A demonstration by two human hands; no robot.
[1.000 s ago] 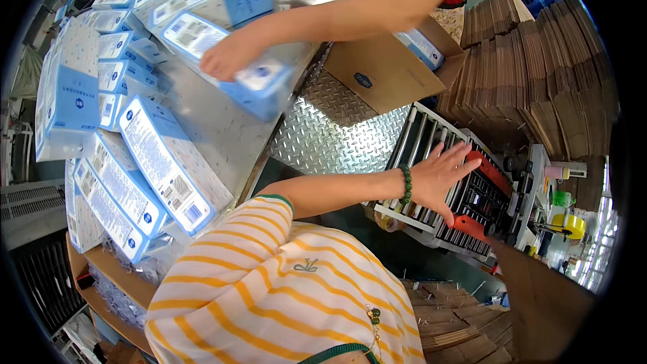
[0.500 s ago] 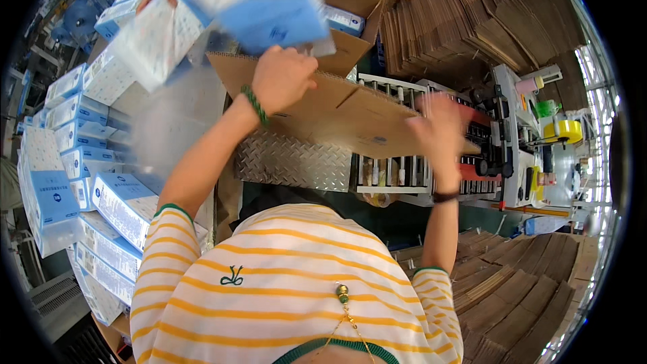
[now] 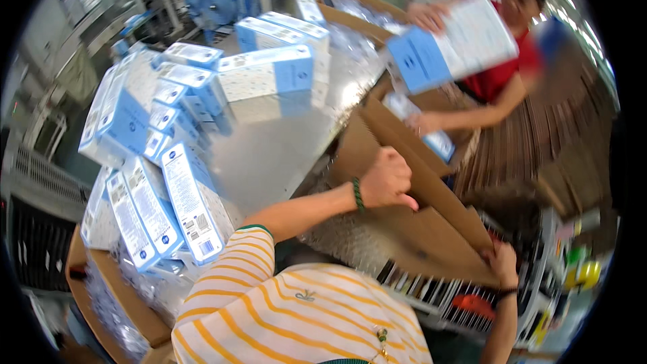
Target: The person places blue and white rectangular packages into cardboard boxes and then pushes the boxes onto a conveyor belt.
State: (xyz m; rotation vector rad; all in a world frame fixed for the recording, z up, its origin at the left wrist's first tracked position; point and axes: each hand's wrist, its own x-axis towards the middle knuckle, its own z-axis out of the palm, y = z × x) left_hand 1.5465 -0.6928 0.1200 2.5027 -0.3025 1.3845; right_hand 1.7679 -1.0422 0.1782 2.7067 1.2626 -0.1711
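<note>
A brown cardboard carton (image 3: pixel 421 246) slants in front of me, its long upper edge running down to the right. My left hand (image 3: pixel 385 178) is closed over that edge near its upper end, thumb stretched out along the board. At the lower right end, my right hand (image 3: pixel 500 263) grips the carton's corner, with its fingers partly hidden. Just beyond, a co-worker's hand (image 3: pixel 429 16) holds up a blue-and-white box (image 3: pixel 448 44). The co-worker's other hand (image 3: pixel 424 123) reaches to a second open carton (image 3: pixel 465 138) with a similar box (image 3: pixel 421 125) inside.
A metal table (image 3: pixel 269 145) on the left carries several blue-and-white boxes (image 3: pixel 266 73). Another open carton (image 3: pixel 128 296) with clear plastic stands at lower left. Below my carton runs a roller conveyor (image 3: pixel 431 296). Flat cardboard (image 3: pixel 532 148) is stacked at right; yellow tape (image 3: pixel 585 274) sits beyond.
The view has swung left. My right hand has come down from a blurred position onto the carton's right end; my left stays at its edge. The co-worker's box now shows farther right.
</note>
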